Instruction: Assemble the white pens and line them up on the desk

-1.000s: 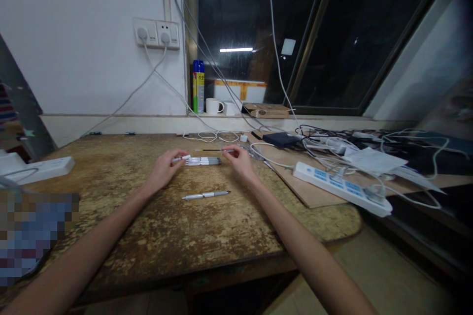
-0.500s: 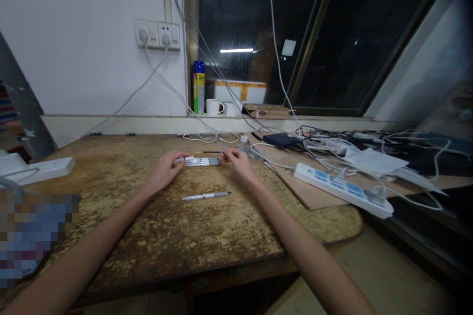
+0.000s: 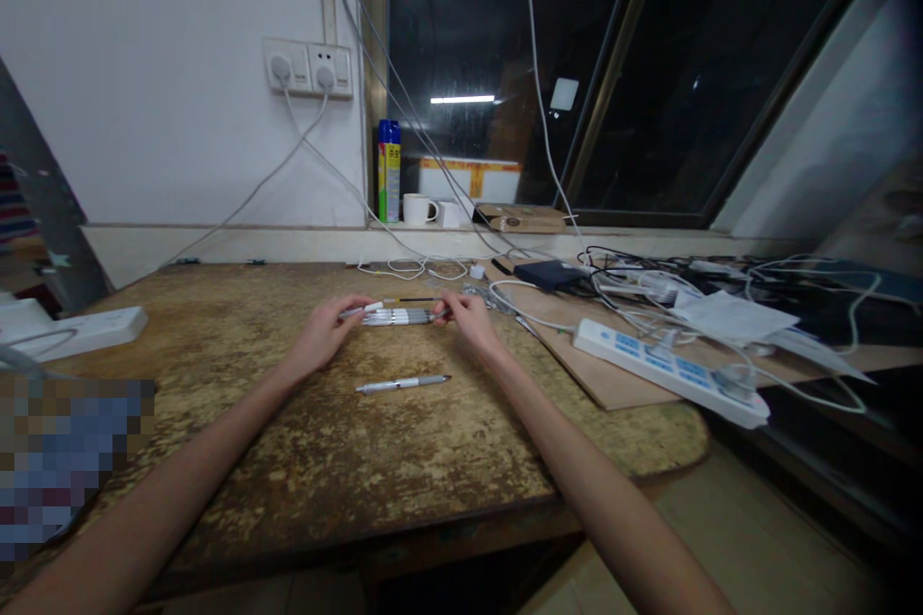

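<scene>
In the head view, both hands meet at a small row of pens (image 3: 398,316) lying side by side on the worn wooden table (image 3: 303,442), toward its far edge. The pens are slim, white or silvery in the barrel with darker tips, and they lie crosswise, parallel to one another (how many there are is too small to count). The left hand (image 3: 324,331) rests at the row's left end, its fingers curled and pinching the end of one pen between thumb and fingertips. The right hand (image 3: 465,317) sits at the right end, fingers closed on the dark tips there, so the row is held from both sides.

Nearer the person, apart from the row, a single pen (image 3: 402,382) lies alone on the table, pale with a grey front part. To the right a white power strip (image 3: 667,370) lies on a board among tangled cables. A second power strip (image 3: 87,330) sits at the table's left edge.
</scene>
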`<state>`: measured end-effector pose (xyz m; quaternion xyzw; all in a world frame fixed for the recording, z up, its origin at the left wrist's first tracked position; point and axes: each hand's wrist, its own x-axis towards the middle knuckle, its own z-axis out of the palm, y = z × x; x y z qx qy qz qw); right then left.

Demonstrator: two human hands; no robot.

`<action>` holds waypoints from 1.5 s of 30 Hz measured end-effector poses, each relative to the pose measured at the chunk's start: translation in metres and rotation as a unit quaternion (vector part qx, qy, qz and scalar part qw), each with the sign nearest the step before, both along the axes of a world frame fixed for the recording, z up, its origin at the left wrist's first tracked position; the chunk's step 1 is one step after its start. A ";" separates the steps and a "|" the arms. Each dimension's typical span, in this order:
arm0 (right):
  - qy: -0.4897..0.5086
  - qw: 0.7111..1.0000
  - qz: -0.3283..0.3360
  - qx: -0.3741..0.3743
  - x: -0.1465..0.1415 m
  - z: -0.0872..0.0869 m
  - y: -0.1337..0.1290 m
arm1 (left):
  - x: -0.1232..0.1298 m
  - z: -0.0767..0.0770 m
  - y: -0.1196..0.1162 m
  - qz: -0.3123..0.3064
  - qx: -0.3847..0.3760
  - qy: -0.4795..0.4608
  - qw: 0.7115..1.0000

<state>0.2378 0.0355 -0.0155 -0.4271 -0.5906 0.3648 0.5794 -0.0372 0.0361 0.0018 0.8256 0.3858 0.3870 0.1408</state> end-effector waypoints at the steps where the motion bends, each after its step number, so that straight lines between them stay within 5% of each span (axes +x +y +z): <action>1: -0.001 1.000 -0.002 -0.002 0.000 0.000 0.000 | 0.000 0.000 0.000 -0.002 -0.003 -0.001 1.000; 31: -0.078 0.997 0.006 0.015 -0.002 -0.003 -0.002 | 0.006 0.006 -0.006 -0.023 -0.024 -0.017 0.999; 38: -0.181 0.977 0.009 0.113 -0.010 0.003 -0.010 | 0.010 0.010 -0.012 -0.056 -0.033 0.003 0.998; 45: -0.178 0.974 0.012 0.143 -0.012 -0.001 -0.009 | 0.009 0.010 -0.009 -0.053 -0.008 0.018 0.998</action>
